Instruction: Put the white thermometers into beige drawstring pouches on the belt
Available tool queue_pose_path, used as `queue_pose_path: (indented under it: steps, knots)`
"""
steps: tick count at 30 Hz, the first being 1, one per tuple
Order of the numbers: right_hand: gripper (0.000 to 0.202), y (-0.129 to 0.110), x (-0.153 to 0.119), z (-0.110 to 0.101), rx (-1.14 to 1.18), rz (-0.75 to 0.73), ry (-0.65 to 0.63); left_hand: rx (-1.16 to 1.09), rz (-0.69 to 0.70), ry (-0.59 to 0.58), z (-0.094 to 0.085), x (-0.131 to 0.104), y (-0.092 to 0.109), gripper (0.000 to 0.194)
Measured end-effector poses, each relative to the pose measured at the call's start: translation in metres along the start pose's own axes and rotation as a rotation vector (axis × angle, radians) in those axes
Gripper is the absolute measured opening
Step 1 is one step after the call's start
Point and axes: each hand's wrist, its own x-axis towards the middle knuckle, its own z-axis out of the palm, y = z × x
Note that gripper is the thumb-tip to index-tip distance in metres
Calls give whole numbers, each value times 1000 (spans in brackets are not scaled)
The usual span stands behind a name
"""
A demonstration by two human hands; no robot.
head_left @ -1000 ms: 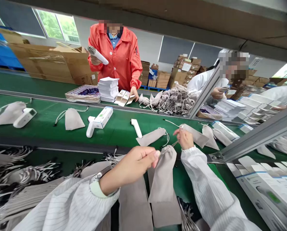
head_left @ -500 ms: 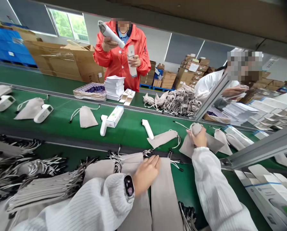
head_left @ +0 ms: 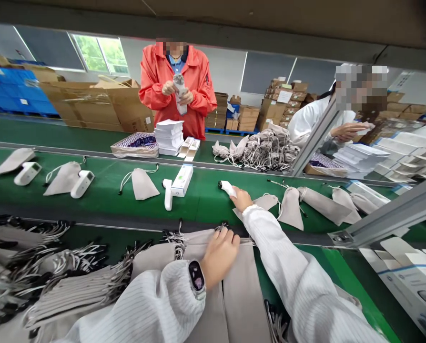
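My right hand is closed on the handle end of a white handheld thermometer with a black tip, over the green conveyor belt. My left hand rests on stacked grey drawstring pouches, its fingers curled over their corded end; the fingertips are partly hidden. Under my right wrist lies a loose pouch, and to its right a pouch with gathered cord. On the belt further left are another thermometer, a small white box touching it, and a pouch.
A metal post rises at the right, near open white cartons. Bundled pouches crowd the near left. Across the belt, a person in a red jacket handles a box beside a pouch heap; another person works at the right.
My right hand has let go of the gathered pouch, moved left and taken hold of the thermometer. My left fingers have curled on the pouches. Belt items appear shifted right.
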Motion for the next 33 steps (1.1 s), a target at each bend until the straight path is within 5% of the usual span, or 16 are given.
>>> queue_pose_path:
  steps: [5, 9, 12, 15, 20, 27, 33]
  knots:
    - [57, -30, -17, -32, 409, -40, -72, -69, 65, -38, -16, 3, -10, 9]
    - [53, -76, -60, -65, 888, -269, -187, -156, 115, -102, -25, 0, -10, 11]
    - [35, -92, -93, -76, 776, -602, 10, -226, 172, -174, -26, -5, -7, 9]
    - [26, -81, -113, -71, 553, -810, 106, -321, 236, -272, -31, -6, -6, 8]
    - [22, -55, -117, -64, 391, -774, -3, -439, 198, -269, -51, 0, -12, 8]
    - [33, -69, -117, -97, 513, -820, 192, -555, 252, -162, -56, 4, -16, 19]
    - [12, -46, -104, -71, 293, -736, -18, -549, 225, -168, -55, 5, -18, 19]
